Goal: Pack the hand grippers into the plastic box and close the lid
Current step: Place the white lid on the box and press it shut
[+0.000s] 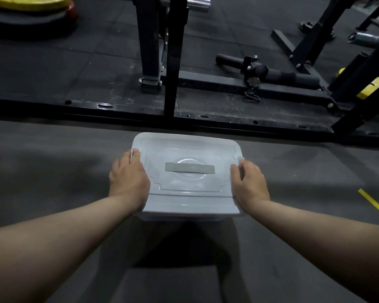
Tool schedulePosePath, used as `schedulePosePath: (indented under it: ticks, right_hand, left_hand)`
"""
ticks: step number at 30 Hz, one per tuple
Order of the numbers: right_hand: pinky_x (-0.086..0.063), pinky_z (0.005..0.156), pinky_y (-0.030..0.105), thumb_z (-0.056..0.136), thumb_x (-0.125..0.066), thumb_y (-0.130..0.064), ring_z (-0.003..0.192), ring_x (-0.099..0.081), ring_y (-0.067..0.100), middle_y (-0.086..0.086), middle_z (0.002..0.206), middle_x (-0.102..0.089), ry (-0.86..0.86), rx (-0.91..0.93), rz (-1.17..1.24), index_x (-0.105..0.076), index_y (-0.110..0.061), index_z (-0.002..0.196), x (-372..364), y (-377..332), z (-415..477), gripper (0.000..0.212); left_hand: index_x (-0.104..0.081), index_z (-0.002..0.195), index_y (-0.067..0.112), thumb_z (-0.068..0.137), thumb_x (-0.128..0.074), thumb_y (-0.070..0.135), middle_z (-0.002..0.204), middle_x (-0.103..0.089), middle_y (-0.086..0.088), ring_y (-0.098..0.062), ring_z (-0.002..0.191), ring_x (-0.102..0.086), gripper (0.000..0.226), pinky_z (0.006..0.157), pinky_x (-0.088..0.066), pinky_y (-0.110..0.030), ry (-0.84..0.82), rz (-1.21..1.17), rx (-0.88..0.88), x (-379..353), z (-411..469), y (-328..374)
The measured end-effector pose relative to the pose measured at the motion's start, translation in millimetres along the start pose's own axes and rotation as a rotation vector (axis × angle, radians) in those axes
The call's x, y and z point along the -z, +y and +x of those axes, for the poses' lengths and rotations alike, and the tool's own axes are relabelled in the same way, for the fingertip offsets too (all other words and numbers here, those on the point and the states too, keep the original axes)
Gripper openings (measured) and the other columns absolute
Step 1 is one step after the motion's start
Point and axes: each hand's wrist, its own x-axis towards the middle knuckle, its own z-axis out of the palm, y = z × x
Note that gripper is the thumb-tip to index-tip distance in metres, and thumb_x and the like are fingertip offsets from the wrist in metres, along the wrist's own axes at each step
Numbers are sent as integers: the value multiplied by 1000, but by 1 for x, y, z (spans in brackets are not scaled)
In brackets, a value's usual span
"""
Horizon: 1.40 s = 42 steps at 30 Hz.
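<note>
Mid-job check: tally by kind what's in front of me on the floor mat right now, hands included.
plastic box: 1
lid: 1
grey strip on the lid: 1
hands: 2 (left hand, right hand, each gripping a lid edge)
Total: 5
No hand grippers show outside the box.

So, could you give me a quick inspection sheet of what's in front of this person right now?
Surface: dark rubber floor, yellow line at right.
Job's things: plastic box with lid on; hand grippers not visible.
Clutter: nothing seen.
Hands: left hand and right hand grip the lid's side edges.
Cables: nothing seen.
Surroundings: black rack frame, padded bar, weight plates behind.
</note>
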Motion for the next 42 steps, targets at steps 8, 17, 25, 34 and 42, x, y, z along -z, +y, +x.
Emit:
schedulePosePath:
  ticks: [8,17,25,34,42]
  right_hand:
    - [-15,120,39,95,-34,-58,150,-7,18,9,162,-12,-169,69,-147,-14,-10,154,-8,2,8,79]
    - [-31,114,48,89,-33,-66,145,-24,24,9,155,-26,-162,63,-131,-22,-12,149,-9,7,11,81]
    - [-15,118,39,99,-33,-54,151,-3,20,-2,164,6,-210,76,-136,-3,-16,157,-5,-1,7,76]
    - [3,119,30,96,-23,-63,148,20,11,-17,160,18,-273,246,-212,4,-26,157,-3,10,10,77]
    - [4,120,31,97,-25,-61,149,17,15,-14,161,18,-300,201,-237,3,-24,157,-2,6,13,75]
  left_hand:
    - [-26,143,8,93,-44,44,148,-33,-16,-38,129,-39,64,104,-34,-47,-4,-303,387,10,-1,0]
    - [-51,119,14,92,-48,49,122,-47,-6,-32,104,-55,44,92,-46,-45,14,-264,283,16,-6,-1]
    - [-52,113,8,99,-43,37,116,-46,-9,-29,108,-47,33,90,-41,-40,75,-107,128,11,-4,3]
    - [-1,153,10,99,-11,47,161,10,-7,-31,148,5,67,118,-13,-42,-79,213,-220,-6,-3,3]
    - [3,152,5,97,-5,46,160,18,-9,-21,146,19,69,121,2,-39,-118,260,-289,-7,4,1]
